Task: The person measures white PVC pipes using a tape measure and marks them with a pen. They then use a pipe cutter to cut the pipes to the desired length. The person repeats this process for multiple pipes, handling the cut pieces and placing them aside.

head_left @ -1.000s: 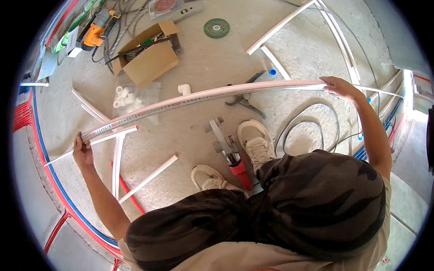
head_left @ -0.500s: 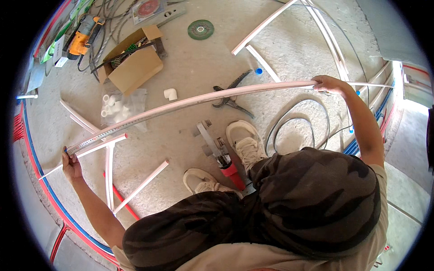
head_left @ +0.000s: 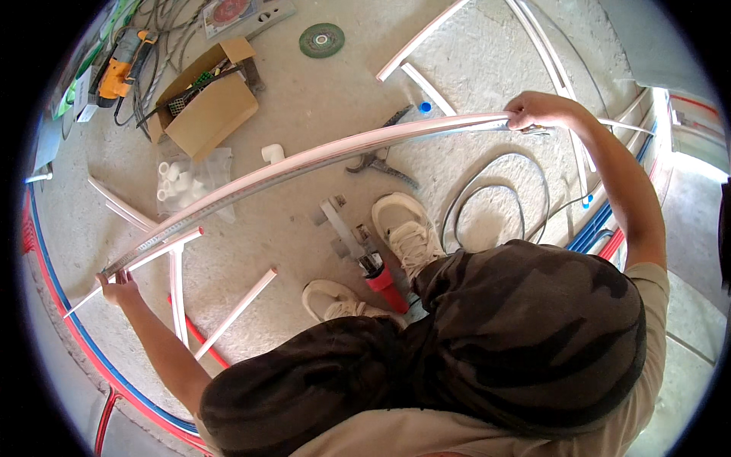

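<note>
A long white pipe with a pinkish sheen [head_left: 327, 147] spans the view, held between my two hands above the floor. Along its near side runs a thin grey strip with markings, like a measuring tape blade [head_left: 145, 247]. My left hand [head_left: 119, 289] is closed in a pinch at the strip's left end. Around the pipe near its right end, my right hand [head_left: 542, 111] is closed, with a small shiny piece under its fingers that I cannot make out. Dark-handled pliers or cutters [head_left: 375, 161] lie on the floor, partly behind the pipe.
Near my shoes lies a red-handled tool [head_left: 387, 288]. Beyond the pipe are a white elbow fitting [head_left: 272, 154], a bag of white fittings [head_left: 183, 183], a cardboard box [head_left: 217, 118], an orange drill [head_left: 119, 76] and a green disc [head_left: 321, 40]. Cut pipes [head_left: 236, 314] and a looped cable [head_left: 445, 217] lie about.
The whole view has shifted slightly, the floor things sliding left and up. My right hand has moved a little farther away with the pipe. Both hands keep their hold.
</note>
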{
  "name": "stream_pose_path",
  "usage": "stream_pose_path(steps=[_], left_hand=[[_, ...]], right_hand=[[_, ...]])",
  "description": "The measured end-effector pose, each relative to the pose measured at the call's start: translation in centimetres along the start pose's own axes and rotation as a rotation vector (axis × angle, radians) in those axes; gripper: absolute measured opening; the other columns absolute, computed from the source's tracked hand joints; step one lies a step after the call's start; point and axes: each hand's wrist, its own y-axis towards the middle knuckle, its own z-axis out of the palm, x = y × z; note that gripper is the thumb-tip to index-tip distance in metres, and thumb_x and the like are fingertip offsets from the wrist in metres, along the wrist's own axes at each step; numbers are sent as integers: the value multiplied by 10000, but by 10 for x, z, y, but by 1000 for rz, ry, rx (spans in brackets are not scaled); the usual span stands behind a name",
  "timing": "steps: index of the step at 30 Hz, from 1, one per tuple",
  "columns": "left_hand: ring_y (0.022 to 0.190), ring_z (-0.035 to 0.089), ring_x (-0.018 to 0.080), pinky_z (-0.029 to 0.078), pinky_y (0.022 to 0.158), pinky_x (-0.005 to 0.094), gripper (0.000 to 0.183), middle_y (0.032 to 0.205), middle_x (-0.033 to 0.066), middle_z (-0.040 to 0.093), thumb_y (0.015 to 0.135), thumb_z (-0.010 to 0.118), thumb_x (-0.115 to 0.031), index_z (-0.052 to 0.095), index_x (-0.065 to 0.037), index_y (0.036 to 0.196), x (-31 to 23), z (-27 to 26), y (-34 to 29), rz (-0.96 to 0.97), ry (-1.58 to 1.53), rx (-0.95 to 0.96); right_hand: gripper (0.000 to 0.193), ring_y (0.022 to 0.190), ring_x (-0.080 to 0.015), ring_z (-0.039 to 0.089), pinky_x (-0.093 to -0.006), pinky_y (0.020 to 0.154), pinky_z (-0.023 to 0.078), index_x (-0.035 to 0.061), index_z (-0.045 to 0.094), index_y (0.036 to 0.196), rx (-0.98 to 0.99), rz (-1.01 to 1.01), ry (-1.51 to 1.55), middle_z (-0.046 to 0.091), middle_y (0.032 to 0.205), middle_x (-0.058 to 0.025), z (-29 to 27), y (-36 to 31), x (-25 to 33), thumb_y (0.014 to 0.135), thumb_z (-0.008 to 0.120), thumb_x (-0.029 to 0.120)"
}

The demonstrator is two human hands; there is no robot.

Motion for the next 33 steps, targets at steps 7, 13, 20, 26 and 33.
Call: stream_pose_path(steps=[7,13,20,26,33], left_hand=[[1227,622,291,466,1100,394,488,1390,123,639,918,793,-147,634,-7,1357,5,75,-217,892,711,811],[1290,556,372,412,1121,477,593,1334,194,610,813,751,-83,579,-26,1377,60,92,-398,1712,991,1412],[934,679,294,541,846,392,366,1008,150,662,874,613,-111,620,48,1204,65,112,-411,1908,995,1385],[995,687,332,553,860,419,379,1061,188,677,851,608,-50,608,50,1217,80,105,-391,1849,1040,1401],[948,665,360,540,842,474,217,1078,185,670,882,605,-96,645,23,1058,64,87,-371,1538,1064,1596]], right_hand=[[260,749,-144,618,-317,731,476,1,782,1069,91,122,38,713,808,-44,1,13,83,917,768,211],[251,695,-136,634,-312,627,510,-3,770,1097,204,141,62,719,823,-60,-6,21,127,934,752,187],[282,653,-171,632,-402,478,523,74,733,1176,316,128,25,664,835,-50,-9,11,142,984,697,278],[307,738,-179,633,-441,591,551,74,718,1207,282,-17,56,665,867,-57,4,20,123,988,691,287],[369,859,-222,669,-395,821,507,60,796,1040,133,-168,-199,766,965,-99,23,28,155,913,737,400]])
